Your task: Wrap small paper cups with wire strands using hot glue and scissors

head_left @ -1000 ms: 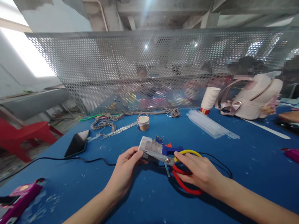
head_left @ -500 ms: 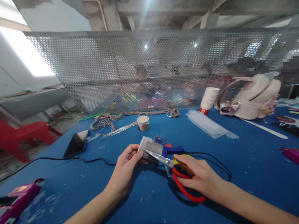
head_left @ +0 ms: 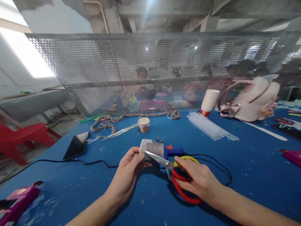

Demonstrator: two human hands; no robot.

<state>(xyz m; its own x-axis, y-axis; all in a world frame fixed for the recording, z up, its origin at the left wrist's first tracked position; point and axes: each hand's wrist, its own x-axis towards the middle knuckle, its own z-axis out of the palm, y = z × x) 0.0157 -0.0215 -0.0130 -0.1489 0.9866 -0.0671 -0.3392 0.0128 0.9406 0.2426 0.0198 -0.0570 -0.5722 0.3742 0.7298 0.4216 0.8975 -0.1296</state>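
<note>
My left hand [head_left: 130,168] is closed on a small white cup [head_left: 144,146] wound round with grey cord [head_left: 155,148], which lies tilted on its side. In my right hand [head_left: 198,177] is a pair of scissors [head_left: 168,164] with one red and one yellow handle loop. Its metal blades point left across the front of the cord, their tips close to my left thumb. Just behind the cup's right end lies a blue glue gun [head_left: 174,152], partly hidden by the cup.
A small basket [head_left: 144,124] stands behind the cup, near loose grey cord [head_left: 105,121]. Farther right are clear glue sticks [head_left: 209,125], stacked paper cups [head_left: 210,100] and a pink backpack [head_left: 254,100]. A phone [head_left: 77,145] and black cable [head_left: 94,163] lie left. A perforated screen [head_left: 98,69] closes the back.
The cup has turned slightly in my left hand. The scissors have shifted a little left, and more of the yellow loop shows.
</note>
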